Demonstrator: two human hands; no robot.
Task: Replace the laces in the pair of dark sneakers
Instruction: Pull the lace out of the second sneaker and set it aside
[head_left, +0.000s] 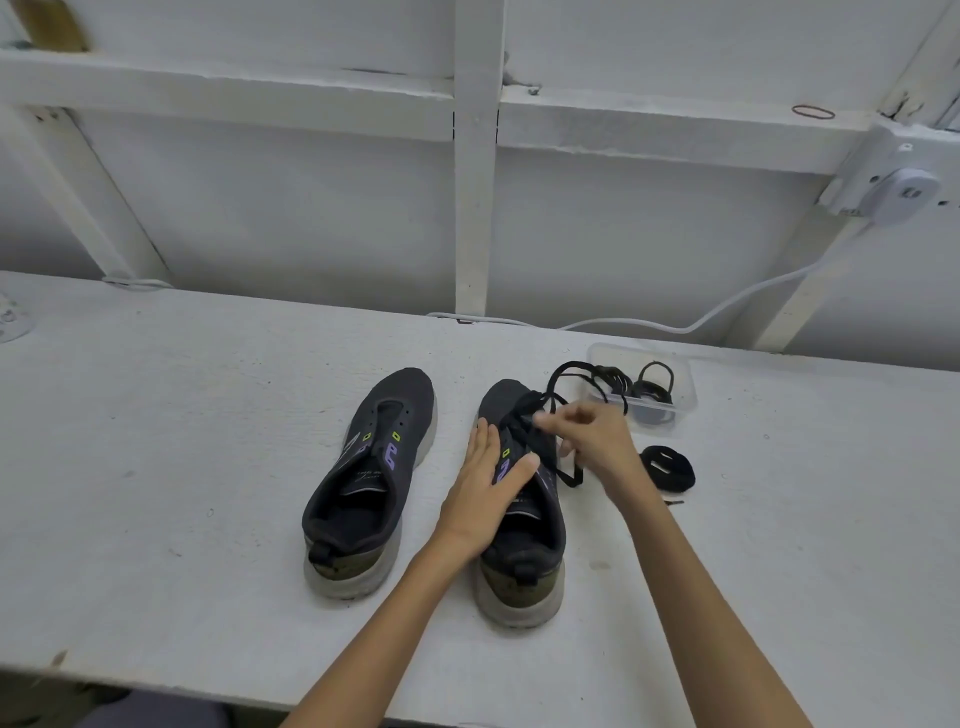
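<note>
Two dark sneakers stand side by side on the white table, toes pointing away from me. The left sneaker has bare eyelets and no lace. The right sneaker carries a black lace threaded near the toe, its loose loops trailing to the right. My left hand lies flat on the right sneaker's upper, fingers straight, holding it down. My right hand pinches the black lace just above the eyelets.
A clear plastic box with several coiled black laces stands behind and right of the shoes. Another coiled black lace lies on the table beside my right forearm. A white cable runs along the back wall.
</note>
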